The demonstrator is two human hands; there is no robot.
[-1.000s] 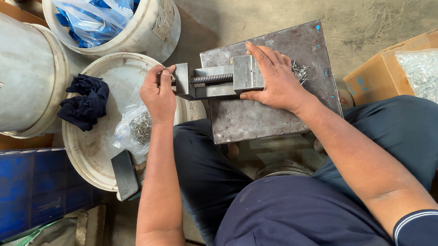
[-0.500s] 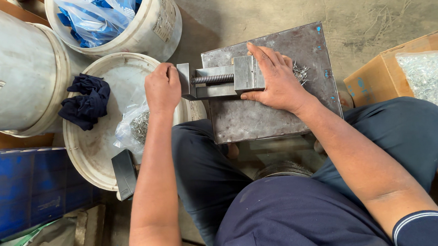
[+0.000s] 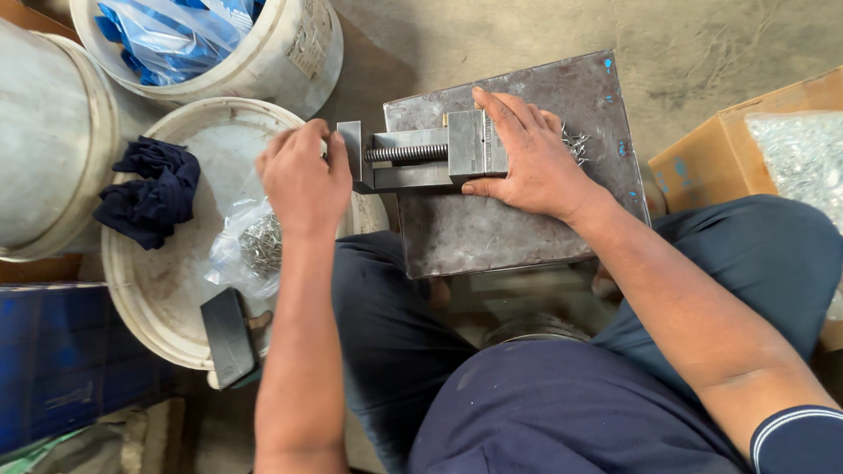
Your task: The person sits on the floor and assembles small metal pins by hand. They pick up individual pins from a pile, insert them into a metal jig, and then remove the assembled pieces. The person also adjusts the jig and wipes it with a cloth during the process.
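Observation:
A small steel vise (image 3: 417, 156) with a threaded screw lies on a grey metal plate (image 3: 527, 224) resting over my knees. My right hand (image 3: 529, 156) lies flat on the vise's jaw block and presses it down. My left hand (image 3: 303, 181) is curled at the screw's left end, fingers closed around the end of the vise; what it grips is hidden. A little heap of small metal pieces (image 3: 578, 142) lies on the plate just beyond my right hand.
A white bucket lid (image 3: 170, 298) at left carries a dark blue rag (image 3: 150, 192), a clear bag of small metal parts (image 3: 254, 246) and a hammer (image 3: 229, 336). Two white buckets stand behind it. A cardboard box (image 3: 725, 154) with bagged parts sits at right.
My left hand has turned at the vise's screw end, rolling over from knuckles-out to back-of-hand up. The right hand has stayed on the vise.

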